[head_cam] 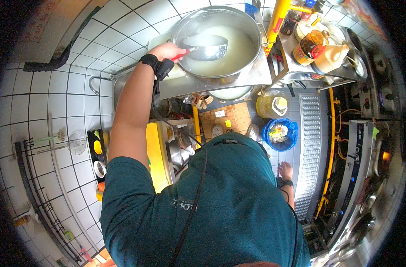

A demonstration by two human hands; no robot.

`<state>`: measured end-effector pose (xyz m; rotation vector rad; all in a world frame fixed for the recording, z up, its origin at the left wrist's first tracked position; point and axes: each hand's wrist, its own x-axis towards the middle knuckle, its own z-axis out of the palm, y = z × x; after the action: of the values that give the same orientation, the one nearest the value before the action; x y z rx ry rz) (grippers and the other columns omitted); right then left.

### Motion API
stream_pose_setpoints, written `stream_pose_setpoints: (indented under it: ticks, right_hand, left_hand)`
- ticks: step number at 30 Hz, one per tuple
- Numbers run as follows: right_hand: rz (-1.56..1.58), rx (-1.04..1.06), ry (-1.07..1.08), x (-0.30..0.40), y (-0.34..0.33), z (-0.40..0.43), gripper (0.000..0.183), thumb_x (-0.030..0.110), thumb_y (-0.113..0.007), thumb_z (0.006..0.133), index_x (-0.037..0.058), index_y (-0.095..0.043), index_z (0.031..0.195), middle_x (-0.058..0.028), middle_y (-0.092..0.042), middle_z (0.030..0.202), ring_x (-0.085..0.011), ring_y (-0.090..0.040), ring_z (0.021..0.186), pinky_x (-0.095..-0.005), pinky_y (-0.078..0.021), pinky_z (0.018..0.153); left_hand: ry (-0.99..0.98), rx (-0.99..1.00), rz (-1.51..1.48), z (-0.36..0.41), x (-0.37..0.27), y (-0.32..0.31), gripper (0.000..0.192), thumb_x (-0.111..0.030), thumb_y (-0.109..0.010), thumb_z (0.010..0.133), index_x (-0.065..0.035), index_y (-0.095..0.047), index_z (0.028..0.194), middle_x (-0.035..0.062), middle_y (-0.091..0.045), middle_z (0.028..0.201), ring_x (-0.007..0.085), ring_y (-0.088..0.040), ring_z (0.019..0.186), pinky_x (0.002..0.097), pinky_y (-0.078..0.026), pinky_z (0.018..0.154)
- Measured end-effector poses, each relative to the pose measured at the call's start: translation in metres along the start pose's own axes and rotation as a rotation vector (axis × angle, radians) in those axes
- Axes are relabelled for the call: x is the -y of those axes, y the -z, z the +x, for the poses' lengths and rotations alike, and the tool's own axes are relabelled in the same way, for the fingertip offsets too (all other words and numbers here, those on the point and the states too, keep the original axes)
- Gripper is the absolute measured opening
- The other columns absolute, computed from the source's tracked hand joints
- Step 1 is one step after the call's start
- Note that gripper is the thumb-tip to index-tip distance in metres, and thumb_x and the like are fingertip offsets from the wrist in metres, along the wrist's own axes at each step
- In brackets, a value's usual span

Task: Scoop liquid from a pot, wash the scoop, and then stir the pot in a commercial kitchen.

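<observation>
My left hand point(168, 52) is shut on the red handle of a metal scoop point(208, 52). The scoop's wide bowl lies inside a large round metal pot point(253, 56), within its rim, over a cloudy whitish liquid point(238, 40). The pot stands on a stainless steel shelf point(189, 85). My right hand point(285, 169) hangs low beside my body, well away from the pot, near the metal floor grating. A thin dark thing shows by its fingers; whether the hand holds it is unclear. Both wrists wear black straps.
A yellow post point(279, 20) rises beside the pot. Bottles and a beige jug point(331, 60) crowd the right-hand shelf. On the floor are flattened cardboard point(239, 116), an oil container point(269, 105), a blue-lined bin point(291, 138) and a grating point(309, 133). Cooking equipment point(353, 167) lines the right.
</observation>
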<state>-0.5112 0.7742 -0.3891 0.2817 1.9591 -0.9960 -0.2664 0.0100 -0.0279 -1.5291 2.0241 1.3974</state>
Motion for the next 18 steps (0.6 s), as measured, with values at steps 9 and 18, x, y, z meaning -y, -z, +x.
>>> stream_pose_setpoints:
  ticks: [9, 18]
  right_hand:
    - [0.156, 0.099, -0.033, -0.006, 0.006, 0.002, 0.037, 0.027, -0.067, 0.096, 0.0027, -0.065, 0.124, -0.0118, -0.07, 0.095, -0.0225, -0.071, 0.072, -0.0313, -0.0525, 0.057]
    - [0.095, 0.035, -0.041, -0.004, 0.001, 0.0, 0.038, 0.025, -0.065, 0.096, 0.0029, -0.062, 0.127, -0.0129, -0.069, 0.096, -0.0241, -0.071, 0.075, -0.033, -0.0537, 0.058]
  left_hand:
    - [0.021, -0.009, -0.037, 0.003, 0.001, 0.0, 0.036, -0.031, -0.071, 0.099, 0.0045, -0.069, 0.095, 0.0062, -0.063, 0.073, 0.0134, -0.054, 0.057, 0.0286, -0.042, 0.051]
    - [0.03, 0.013, -0.402, -0.013, -0.007, -0.01, 0.026, -0.02, -0.069, 0.097, 0.0038, -0.066, 0.106, 0.0089, -0.069, 0.085, 0.014, -0.061, 0.06, 0.0259, -0.052, 0.054]
